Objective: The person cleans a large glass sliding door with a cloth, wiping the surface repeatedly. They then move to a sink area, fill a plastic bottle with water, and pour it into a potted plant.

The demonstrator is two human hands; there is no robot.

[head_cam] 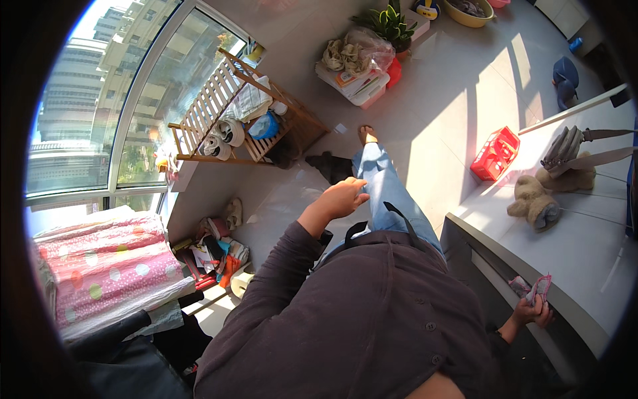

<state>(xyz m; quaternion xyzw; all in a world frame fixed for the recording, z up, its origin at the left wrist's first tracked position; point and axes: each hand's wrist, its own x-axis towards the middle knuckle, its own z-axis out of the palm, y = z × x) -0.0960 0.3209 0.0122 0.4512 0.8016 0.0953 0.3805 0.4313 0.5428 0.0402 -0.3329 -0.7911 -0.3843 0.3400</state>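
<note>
In my right hand point(533, 313) is a folded grey cloth with pink edging point(539, 290). That hand is low on the right, by the rim of a grey-fronted cabinet with a white top point(578, 264). My left hand point(341, 198) hangs in front of my body with its thumb apart from the fingers and nothing held. Under it is the floor, where a dark cloth-like thing point(331, 167) lies beside my jeans leg point(381, 169). One bare-toed foot point(367, 133) shows ahead; the other is hidden.
A slatted wooden rack point(284, 95) holds white shoes by the window. Ahead stands a loaded white storage box point(366, 95). At right are a red plastic-looking carrier point(496, 153) and plush brown footwear point(533, 202). Left are a pink dotted cover point(112, 264) and a mixed pile point(214, 254).
</note>
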